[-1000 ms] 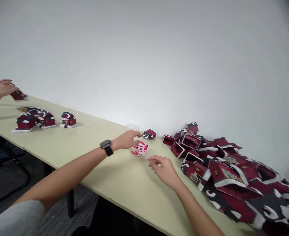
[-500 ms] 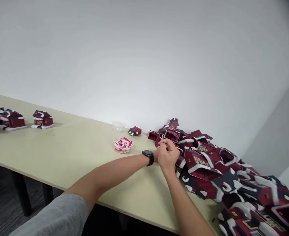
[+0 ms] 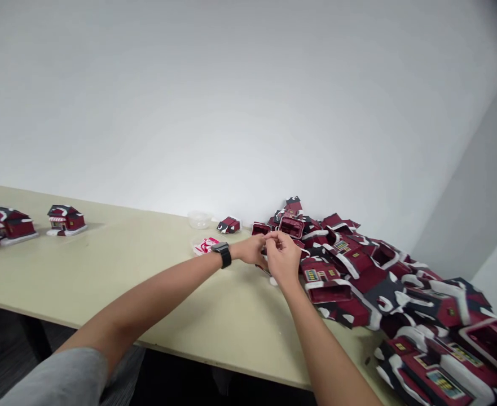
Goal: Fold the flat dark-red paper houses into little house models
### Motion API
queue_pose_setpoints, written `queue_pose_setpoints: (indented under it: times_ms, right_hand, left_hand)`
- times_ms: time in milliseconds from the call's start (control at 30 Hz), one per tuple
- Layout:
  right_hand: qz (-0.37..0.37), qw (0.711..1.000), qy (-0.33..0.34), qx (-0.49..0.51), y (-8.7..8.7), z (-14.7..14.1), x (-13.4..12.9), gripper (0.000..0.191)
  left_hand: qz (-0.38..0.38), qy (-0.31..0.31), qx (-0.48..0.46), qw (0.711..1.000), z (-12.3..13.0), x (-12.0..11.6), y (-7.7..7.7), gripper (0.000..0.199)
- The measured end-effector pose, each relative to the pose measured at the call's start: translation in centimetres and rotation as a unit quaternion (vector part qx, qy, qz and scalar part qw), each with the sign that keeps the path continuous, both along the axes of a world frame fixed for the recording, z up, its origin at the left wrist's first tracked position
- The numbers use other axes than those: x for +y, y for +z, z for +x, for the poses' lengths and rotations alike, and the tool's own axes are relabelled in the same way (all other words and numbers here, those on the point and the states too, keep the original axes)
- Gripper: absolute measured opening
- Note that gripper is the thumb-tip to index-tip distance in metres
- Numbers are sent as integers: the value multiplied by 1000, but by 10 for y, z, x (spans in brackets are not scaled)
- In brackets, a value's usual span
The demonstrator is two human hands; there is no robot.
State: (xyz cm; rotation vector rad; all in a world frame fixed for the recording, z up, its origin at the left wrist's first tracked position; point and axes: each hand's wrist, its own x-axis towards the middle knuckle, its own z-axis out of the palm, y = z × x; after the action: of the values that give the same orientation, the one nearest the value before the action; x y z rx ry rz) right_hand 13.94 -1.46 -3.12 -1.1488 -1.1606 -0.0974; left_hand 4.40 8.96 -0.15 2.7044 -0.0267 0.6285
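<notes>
My left hand [image 3: 250,250], with a black watch at its wrist, is closed around a small dark red model house [image 3: 265,272] with white snow trim. Only the house's lower edge shows below my fingers. Right up against it, my right hand [image 3: 282,259] has thumb and fingers pinched together over the house. What the pinch holds, if anything, is hidden. Beyond my left wrist lies a clear tub [image 3: 206,246] of red-and-white striped pieces, partly covered by that wrist.
A big heap of red model house parts [image 3: 353,265] fills the table's right side. A clear empty bowl [image 3: 199,220] and a tipped house part [image 3: 229,225] lie near the wall. Several assembled houses [image 3: 65,220] stand at the left of the cream table [image 3: 125,265].
My left hand has come out from behind my right hand and shifted left. A part of the model house now shows beneath my hands. The view has tilted slightly.
</notes>
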Motion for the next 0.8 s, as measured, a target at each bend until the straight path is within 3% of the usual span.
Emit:
queue_pose_setpoints:
  times_ms: [100,200,367,433,500,600,800]
  right_hand:
    - [-56,998,41,-7,-3,3,8,27]
    - [-123,987,101,-28,-9,4,13,45]
    - [-219,957,177,-64,-22,2,14,81]
    - [-253,948,181,-69,-25,0,14,85]
    - [-281,941,173,-75,-26,-3,14,80]
    - [-300,936,160,-91,-23,-6,12,66]
    - [-302,937,129,-120,-22,-6,8,52]
  left_hand:
    - [52,84,56,993,-28,9,19,71]
    - [76,144,98,982,-49,11,30,72]
    - [5,119,127,985,-81,20,42,81]
    - [9,162,120,979,-100,31,48,70]
    - [52,268,108,956,-119,45,52,51]
    - [93,385,124,910,-141,66,45,32]
    - [90,438,154,881,-143,85,8,25]
